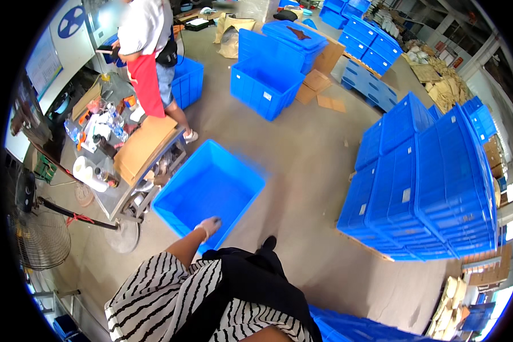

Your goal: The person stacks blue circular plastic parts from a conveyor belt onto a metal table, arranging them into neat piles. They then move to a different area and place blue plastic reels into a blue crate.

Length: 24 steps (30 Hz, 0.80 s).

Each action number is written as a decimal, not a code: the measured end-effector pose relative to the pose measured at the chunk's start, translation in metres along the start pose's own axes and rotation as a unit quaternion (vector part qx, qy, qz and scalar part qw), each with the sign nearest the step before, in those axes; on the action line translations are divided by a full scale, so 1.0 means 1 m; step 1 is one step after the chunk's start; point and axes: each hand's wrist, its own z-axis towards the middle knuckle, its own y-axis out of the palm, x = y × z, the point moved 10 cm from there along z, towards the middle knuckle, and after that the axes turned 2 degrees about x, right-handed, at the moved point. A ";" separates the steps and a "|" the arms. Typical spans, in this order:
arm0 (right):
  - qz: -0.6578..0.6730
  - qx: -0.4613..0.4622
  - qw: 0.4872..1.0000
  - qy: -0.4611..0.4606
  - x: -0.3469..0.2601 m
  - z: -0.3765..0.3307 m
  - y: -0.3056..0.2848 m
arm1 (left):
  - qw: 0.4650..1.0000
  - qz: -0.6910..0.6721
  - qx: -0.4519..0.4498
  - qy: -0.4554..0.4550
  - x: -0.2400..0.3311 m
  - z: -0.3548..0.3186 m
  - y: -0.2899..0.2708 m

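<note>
My left hand [210, 227], in a pale glove, reaches over the near side of an open blue plastic bin [206, 182] on the floor. The fingers look bent, with a dark patch at their tips; they are too small and smeared to show whether they grip anything. No contents can be made out inside the bin, and its right edge is blurred. Part of my right arm [271, 335] shows at the lower edge, but that hand is out of view.
Left is a cluttered worktable [111, 199] beside a standing fan [43, 239]. Behind it stands a person [145, 34] in a red apron. Stacked blue bins [416, 182] rise at right; another open bin [262, 94] stands ahead. A blue surface [359, 328] lies beside me at the bottom.
</note>
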 end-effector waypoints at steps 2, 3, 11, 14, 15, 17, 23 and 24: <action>-0.006 0.005 1.000 -0.012 -0.047 0.059 -0.051 | 0.990 0.099 -0.071 -0.068 -0.036 0.016 0.031; -0.001 -0.007 1.000 -0.022 -0.077 0.089 -0.064 | 0.899 0.391 -0.193 0.042 -0.069 0.027 0.066; -0.048 0.139 0.910 -0.388 -0.460 0.396 -0.263 | 0.982 -0.094 -0.016 -0.163 0.079 0.097 -0.018; 0.096 0.054 0.923 -0.370 -0.634 0.402 -0.213 | 0.943 0.311 0.034 0.116 0.039 0.143 0.017; 0.094 0.044 0.906 -0.409 -0.671 0.403 -0.201 | 0.956 0.279 0.015 0.084 0.000 0.160 0.030; 0.126 0.001 0.919 -0.375 -0.737 0.414 -0.163 | 0.979 0.201 0.012 0.027 -0.022 0.219 0.025; -0.376 -0.287 0.802 -0.365 -0.790 0.387 -0.056 | 0.975 -0.060 0.053 -0.207 0.111 0.321 -0.126; -0.366 -0.264 0.818 -0.358 -0.785 0.416 -0.073 | 0.959 -0.147 0.090 -0.223 0.140 0.343 -0.162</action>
